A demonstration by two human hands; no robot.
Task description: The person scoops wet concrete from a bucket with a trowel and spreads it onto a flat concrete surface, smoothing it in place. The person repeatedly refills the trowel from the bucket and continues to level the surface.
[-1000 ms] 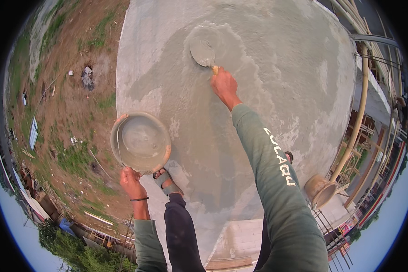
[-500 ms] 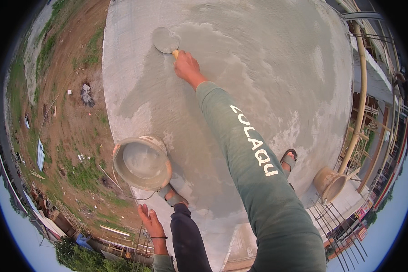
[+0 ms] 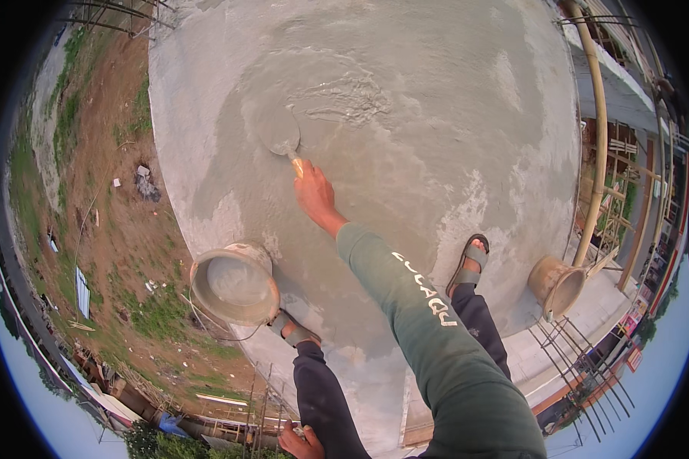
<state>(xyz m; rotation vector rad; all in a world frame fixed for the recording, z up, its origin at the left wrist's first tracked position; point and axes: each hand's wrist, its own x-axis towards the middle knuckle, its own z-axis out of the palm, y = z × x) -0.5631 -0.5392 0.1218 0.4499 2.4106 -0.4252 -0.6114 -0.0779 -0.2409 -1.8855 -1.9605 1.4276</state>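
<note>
Grey slab [image 3: 191,99] coated with wet cement [image 3: 413,153], 1 bucket [image 3: 257,254] at its left edge.
A round-bladed trowel [image 3: 278,134] lies on the cement, its handle clasped in the right grip [image 3: 315,191]; whether the left grip [image 3: 302,441], partly cut off below, is clenched or loose cannot be told.

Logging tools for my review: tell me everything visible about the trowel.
The trowel has a rounded, apparently metal blade smeared grey, blending into the wet grey layer beneath it, and a yellowish, wood-like handle. The right hand grips that handle, hiding part of it. The blade points away from the person and slightly left, apparently resting on the layer; its exact tilt is unclear.
</note>
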